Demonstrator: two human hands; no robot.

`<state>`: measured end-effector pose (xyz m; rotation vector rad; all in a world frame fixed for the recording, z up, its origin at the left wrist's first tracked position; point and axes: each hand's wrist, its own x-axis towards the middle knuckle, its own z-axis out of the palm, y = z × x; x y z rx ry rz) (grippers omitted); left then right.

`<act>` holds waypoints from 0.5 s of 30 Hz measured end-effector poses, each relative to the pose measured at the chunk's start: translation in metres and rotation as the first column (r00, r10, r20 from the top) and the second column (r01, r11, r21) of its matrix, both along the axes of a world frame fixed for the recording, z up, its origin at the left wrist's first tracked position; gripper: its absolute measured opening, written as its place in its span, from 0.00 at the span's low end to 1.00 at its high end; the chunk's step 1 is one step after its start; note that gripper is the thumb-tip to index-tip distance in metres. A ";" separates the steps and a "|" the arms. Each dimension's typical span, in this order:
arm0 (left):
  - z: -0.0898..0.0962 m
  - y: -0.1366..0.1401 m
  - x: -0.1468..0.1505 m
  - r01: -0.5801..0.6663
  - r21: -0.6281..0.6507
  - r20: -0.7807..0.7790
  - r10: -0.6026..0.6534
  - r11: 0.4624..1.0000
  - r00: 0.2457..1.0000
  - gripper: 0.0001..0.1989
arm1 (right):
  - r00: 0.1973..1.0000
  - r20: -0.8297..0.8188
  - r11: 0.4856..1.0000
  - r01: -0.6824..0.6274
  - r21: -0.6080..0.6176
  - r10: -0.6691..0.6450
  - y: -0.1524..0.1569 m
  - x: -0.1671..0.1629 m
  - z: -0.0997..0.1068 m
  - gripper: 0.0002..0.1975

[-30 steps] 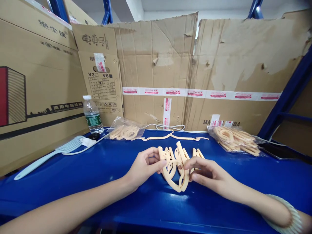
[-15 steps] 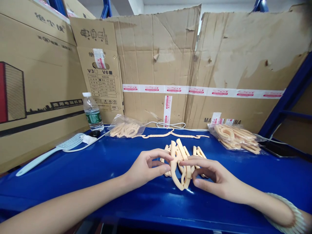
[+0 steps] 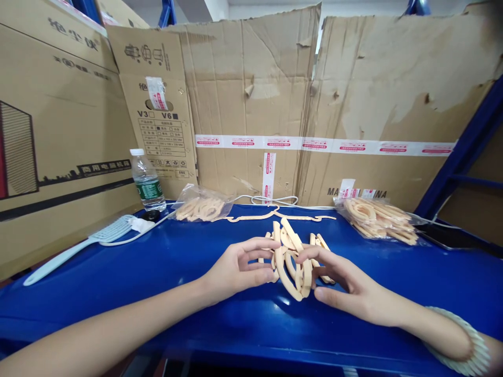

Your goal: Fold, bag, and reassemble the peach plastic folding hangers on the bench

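Observation:
A folded beige plastic folding clothes hanger (image 3: 288, 283) is tilted up between my hands, its two arms meeting in a V at the bottom. My left hand (image 3: 239, 264) has its curved fingertips against the left arm, the thumb set a little lower. At the opposite side, my right hand (image 3: 346, 283) is bent around the right arm, index fingertip on it and thumb lower down. Behind them lie more folded hangers (image 3: 324, 243), partly covered by my fingers. An unfolded hanger (image 3: 255, 217) lies flat farther back on the blue table (image 3: 196, 324).
Bags of hanger parts stand at back left (image 3: 204, 206) and back right (image 3: 377, 220). A water bottle (image 3: 148, 180), a pale blue hairbrush (image 3: 78, 248) and a white cable (image 3: 157, 225) are at left. A dark phone (image 3: 444, 236) lies right. Cardboard (image 3: 251, 104) walls the back.
The folded hanger has turned slightly between my hands, its lower tip shifting a little right and up. Both hands stay close to it. The view has moved slightly.

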<state>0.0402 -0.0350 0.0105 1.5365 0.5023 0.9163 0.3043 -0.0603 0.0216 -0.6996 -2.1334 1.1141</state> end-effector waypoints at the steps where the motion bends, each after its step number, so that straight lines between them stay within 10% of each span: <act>1: 0.000 -0.001 0.000 0.007 0.013 -0.011 -0.007 1.000 1.000 0.24 | 1.000 0.019 1.000 -0.001 -0.008 0.001 -0.001 0.000 0.001 0.15; 10: 0.008 -0.007 -0.002 0.103 0.146 -0.142 -0.083 0.984 0.986 0.24 | 0.998 0.054 0.992 -0.034 -0.124 0.041 0.003 0.008 0.013 0.23; 15: 0.009 -0.008 -0.005 0.081 0.195 -0.186 -0.045 0.977 0.981 0.22 | 0.973 0.029 0.973 0.230 0.000 -0.230 0.022 0.038 0.030 0.23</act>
